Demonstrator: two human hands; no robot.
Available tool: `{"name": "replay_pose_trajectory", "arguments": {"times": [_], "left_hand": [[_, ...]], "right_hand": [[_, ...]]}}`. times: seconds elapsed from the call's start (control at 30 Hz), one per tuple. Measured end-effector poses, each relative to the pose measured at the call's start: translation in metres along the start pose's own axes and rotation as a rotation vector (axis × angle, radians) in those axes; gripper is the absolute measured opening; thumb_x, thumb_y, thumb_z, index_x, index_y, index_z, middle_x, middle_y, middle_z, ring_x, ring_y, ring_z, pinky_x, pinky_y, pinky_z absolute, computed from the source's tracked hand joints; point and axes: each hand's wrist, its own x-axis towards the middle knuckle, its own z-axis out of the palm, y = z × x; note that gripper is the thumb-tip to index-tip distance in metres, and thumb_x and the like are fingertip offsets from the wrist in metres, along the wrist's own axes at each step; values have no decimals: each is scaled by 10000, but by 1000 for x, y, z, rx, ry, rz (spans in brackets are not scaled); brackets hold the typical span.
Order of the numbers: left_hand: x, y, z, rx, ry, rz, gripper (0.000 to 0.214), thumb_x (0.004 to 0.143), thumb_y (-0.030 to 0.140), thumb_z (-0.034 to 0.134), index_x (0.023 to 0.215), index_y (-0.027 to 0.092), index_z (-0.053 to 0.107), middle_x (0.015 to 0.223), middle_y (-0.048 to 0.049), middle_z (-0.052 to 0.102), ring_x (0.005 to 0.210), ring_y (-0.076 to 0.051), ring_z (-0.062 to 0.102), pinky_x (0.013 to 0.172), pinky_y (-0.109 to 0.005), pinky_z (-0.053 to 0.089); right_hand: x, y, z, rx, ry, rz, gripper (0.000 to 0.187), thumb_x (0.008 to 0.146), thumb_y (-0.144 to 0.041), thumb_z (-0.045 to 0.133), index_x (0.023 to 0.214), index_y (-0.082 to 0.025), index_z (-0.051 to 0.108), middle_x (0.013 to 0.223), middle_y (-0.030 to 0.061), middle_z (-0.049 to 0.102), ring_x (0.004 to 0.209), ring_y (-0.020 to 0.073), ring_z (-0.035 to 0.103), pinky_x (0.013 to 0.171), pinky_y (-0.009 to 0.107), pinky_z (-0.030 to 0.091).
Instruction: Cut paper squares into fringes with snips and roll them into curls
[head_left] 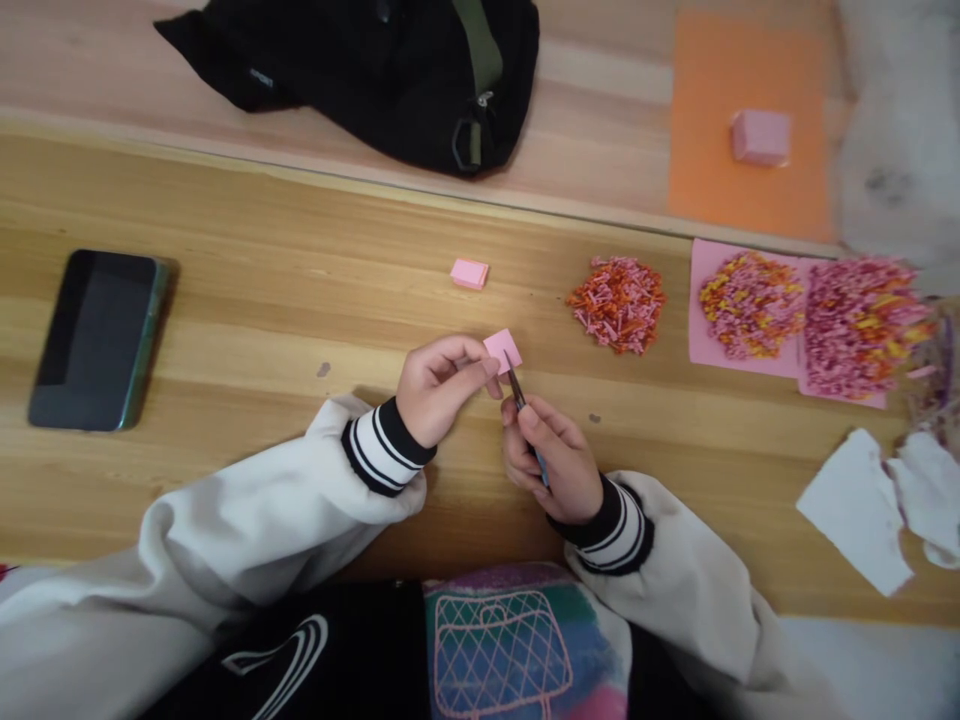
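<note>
A small pink square of paper (504, 346) is pinched between the thumb and fingers of my left hand (450, 385). My right hand (551, 450) grips a pair of slim dark tweezers (516, 390) with a blue part near the palm. Their tips meet the face of the pink square, so both hands work close together above the table. Just beyond lies a little stack of pink and orange paper (469, 272). Right of my hands sits a loose pile of tiny orange and pink pieces (619, 305).
Pink sheets (701, 345) at the right bear more heaps of tiny coloured pieces (862, 325). Torn white paper (859, 510) lies nearer me. A phone (97, 340) rests at left, a black bag (420, 80) behind. A pink block (761, 137) sits on an orange sheet (705, 190).
</note>
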Motion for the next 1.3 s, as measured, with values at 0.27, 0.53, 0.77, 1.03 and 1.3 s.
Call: {"name": "replay_pose_trajectory", "arguments": {"times": [0.27, 0.53, 0.77, 1.03, 1.3], "left_hand": [[1, 1, 1, 39, 9, 9, 231, 717, 325, 729, 631, 141, 620, 538, -9, 658, 487, -99, 584, 524, -220, 468], [0, 2, 0, 79, -8, 36, 227, 726, 314, 723, 622, 143, 617, 542, -12, 650, 491, -102, 584, 531, -229, 480], [0, 3, 0, 47, -6, 21, 207, 711, 286, 727, 609, 138, 626, 542, -9, 653, 488, -93, 580, 529, -218, 482], [0, 4, 1, 32, -7, 18, 201, 708, 283, 733, 605, 139, 639, 540, -7, 655, 489, -88, 575, 531, -211, 482], [0, 2, 2, -7, -3, 18, 228, 709, 312, 738, 608, 140, 629, 579, -13, 669, 491, -90, 582, 533, -220, 490]], "right_hand": [[0, 0, -1, 7, -34, 3, 315, 826, -484, 605, 849, -192, 488, 435, -145, 315, 307, 13, 130, 283, 121, 137], [0, 0, 0, -14, -5, 11, 328, 817, -502, 609, 824, -198, 484, 430, -141, 316, 304, 15, 135, 286, 128, 130], [-1, 1, -1, 16, -22, 4, 301, 838, -474, 606, 824, -196, 491, 432, -141, 323, 312, 12, 137, 290, 120, 131], [0, 0, -1, -25, 11, 14, 319, 821, -493, 606, 809, -201, 479, 428, -140, 311, 310, 17, 135, 284, 129, 130], [0, 1, 0, -21, 6, 22, 327, 815, -504, 606, 813, -202, 480, 425, -143, 304, 314, 18, 123, 286, 133, 120]]}}
